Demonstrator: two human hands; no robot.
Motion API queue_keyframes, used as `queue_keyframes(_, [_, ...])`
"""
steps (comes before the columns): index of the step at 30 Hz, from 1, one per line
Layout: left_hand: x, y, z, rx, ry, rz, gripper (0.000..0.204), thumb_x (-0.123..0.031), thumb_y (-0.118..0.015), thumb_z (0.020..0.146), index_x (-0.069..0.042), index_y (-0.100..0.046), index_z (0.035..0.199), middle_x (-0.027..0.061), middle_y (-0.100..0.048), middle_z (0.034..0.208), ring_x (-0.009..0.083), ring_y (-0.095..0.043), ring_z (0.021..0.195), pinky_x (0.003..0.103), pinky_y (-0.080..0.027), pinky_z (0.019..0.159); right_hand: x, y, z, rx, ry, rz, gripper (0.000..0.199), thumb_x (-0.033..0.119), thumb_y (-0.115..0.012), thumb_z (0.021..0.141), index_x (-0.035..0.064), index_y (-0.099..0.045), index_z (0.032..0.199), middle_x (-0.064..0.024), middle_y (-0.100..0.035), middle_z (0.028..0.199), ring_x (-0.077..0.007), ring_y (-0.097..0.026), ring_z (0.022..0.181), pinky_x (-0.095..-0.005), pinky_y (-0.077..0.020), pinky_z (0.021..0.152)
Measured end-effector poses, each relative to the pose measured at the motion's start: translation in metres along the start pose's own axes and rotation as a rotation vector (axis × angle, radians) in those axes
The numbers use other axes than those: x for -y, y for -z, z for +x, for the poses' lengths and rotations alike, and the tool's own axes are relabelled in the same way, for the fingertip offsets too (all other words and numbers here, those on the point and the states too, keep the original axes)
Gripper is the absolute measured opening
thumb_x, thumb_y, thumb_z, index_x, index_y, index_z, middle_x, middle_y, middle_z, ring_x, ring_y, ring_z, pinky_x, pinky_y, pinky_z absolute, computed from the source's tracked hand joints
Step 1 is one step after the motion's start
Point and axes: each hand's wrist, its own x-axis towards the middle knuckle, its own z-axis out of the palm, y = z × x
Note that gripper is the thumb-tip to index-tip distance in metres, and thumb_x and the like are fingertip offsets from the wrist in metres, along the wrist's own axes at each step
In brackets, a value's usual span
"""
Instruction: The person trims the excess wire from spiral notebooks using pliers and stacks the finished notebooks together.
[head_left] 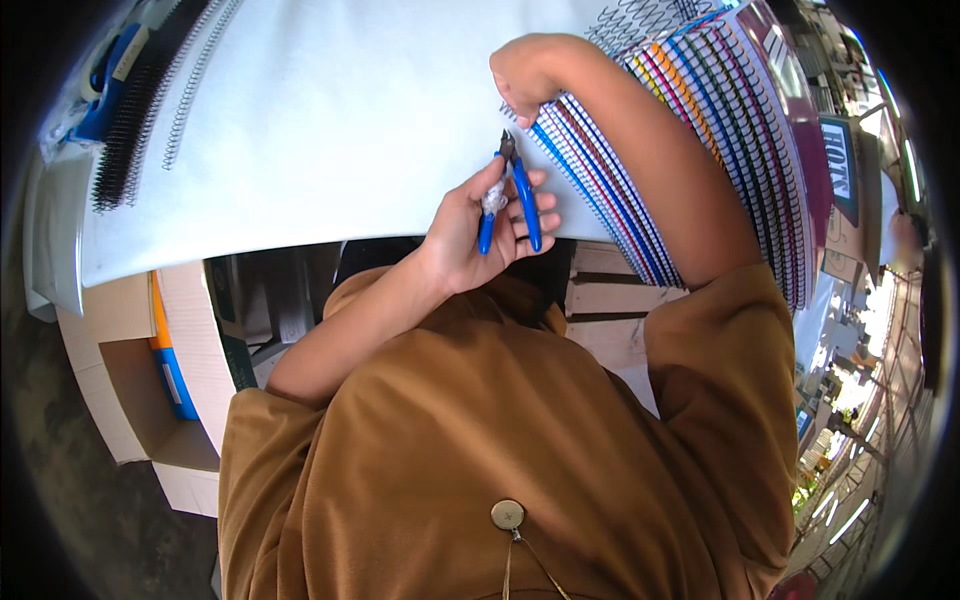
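Palm up, my left hand [470, 222] holds a pair of small cutting pliers [526, 195] with dark jaws and blue handles. White wrapping covers part of one handle. The jaws point away from me, their tips just short of my right hand [528, 80]. That hand is bent at the wrist with its fingers curled down at the far end of a row of spiral-bound notebooks [600, 180]. A bit of dark wire coil [508, 112] shows beside its fingertips; what the fingers grip is hidden. My right forearm passes over the notebooks, whose coils are blue, red and other colours.
Black wire coils [140, 120] lie bunched at the white table's [330, 120] left, with one loose coil [190, 100] alongside. More grey coils [640, 25] lie at the far right. An open cardboard box [120, 370] stands below the table's left edge.
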Motion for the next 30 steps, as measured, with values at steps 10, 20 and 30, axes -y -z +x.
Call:
queue_keyframes(10, [0.001, -0.012, 0.019, -0.047, 0.007, 0.035, 0.054, -0.048, -0.031, 0.096, -0.001, -0.054, 0.112, 0.0138, -0.061, 0.098, 0.0294, -0.060, 0.097, 0.050, -0.046, 0.089, 0.003, -0.005, -0.004, -0.253, -0.064, 0.202, 0.024, 0.019, -0.077, 0.065, -0.0023, -0.065, 0.068, -0.0129, -0.064, 0.061, -0.0206, -0.062, 0.055, -0.0337, -0.0471, 0.056])
queue_keyframes(20, [-0.007, -0.039, 0.017, -0.356, -0.029, 0.275, 0.048, -0.043, -0.030, 0.098, -0.002, -0.054, 0.104, 0.0027, -0.048, 0.074, 0.0161, -0.046, 0.063, 0.031, -0.045, 0.058, 0.003, -0.003, -0.002, -0.206, -0.068, 0.174, 0.029, 0.014, -0.075, 0.066, -0.0039, -0.069, 0.088, -0.0178, -0.068, 0.083, -0.0275, -0.066, 0.074, -0.0369, -0.0520, 0.066])
queue_keyframes(30, [-0.004, -0.051, 0.021, -0.480, -0.047, 0.400, 0.040, -0.043, -0.032, 0.098, -0.006, -0.049, 0.095, 0.0022, -0.047, 0.073, 0.0144, -0.044, 0.060, 0.030, -0.044, 0.054, 0.000, -0.003, 0.002, -0.210, -0.053, 0.147, 0.025, 0.007, -0.074, 0.066, -0.0058, -0.069, 0.087, -0.0193, -0.067, 0.083, -0.0267, -0.066, 0.073, -0.0372, -0.0517, 0.064])
